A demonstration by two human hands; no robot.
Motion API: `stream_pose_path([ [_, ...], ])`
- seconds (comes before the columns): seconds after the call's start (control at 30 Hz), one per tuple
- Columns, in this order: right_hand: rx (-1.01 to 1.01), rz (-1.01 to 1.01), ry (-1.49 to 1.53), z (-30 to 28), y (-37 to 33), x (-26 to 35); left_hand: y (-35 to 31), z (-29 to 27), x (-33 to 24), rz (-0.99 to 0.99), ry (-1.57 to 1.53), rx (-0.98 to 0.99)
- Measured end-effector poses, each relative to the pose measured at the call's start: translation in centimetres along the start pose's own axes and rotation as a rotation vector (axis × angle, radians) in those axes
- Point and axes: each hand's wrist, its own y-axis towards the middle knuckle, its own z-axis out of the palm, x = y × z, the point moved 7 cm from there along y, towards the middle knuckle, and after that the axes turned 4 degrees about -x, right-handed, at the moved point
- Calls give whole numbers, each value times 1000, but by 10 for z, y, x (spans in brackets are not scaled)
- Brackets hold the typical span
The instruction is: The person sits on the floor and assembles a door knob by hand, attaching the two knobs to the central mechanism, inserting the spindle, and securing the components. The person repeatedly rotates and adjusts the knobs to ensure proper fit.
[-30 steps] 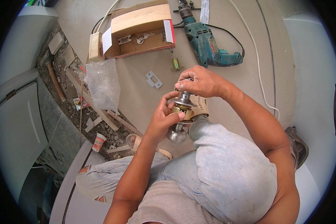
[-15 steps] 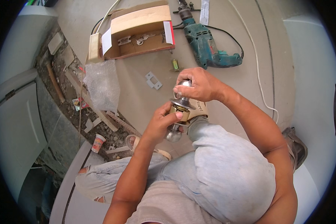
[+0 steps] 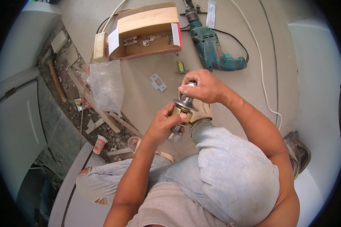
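Note:
Between my hands is a metal doorknob set (image 3: pixel 186 103) with a round silver knob at each end and a brass-coloured middle. My left hand (image 3: pixel 167 120) is wrapped around the brass middle, its thumb pressed on the near side. The lower silver knob (image 3: pixel 175 136) sticks out beneath those fingers. My right hand (image 3: pixel 203 87) grips the upper knob, with fingers curled over its top. On the floor just beyond lie a flat strike plate (image 3: pixel 158 82) and a small brass latch piece (image 3: pixel 181 67).
An open cardboard box (image 3: pixel 147 41) holding keys and small metal parts stands ahead. Right of it lies a teal power drill (image 3: pixel 215 51) with its cord. Bubble wrap (image 3: pixel 107 85), a white power strip (image 3: pixel 101 47), rubble with wood strips (image 3: pixel 91 96) and a paper cup (image 3: pixel 100 144) are at left.
Both hands keep their hold on the doorknob set, which has hardly moved. The floor items sit slightly further right in the view.

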Motion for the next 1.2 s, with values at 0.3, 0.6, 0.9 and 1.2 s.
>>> stream_pose_path([
  [0.3,-194,146,-47,-126,1,9,-24,-45,16,143,406,-120],
  [0.6,-139,300,178,-50,-14,-32,-5,-25,-10,212,157,-1],
  [0.9,-418,-45,-816,-13,-8,-37,1,-39,-18,214,83,-82],
  [1.2,-449,-121,-938,-2,-7,-36,-1,-49,-28,286,134,-124],
])
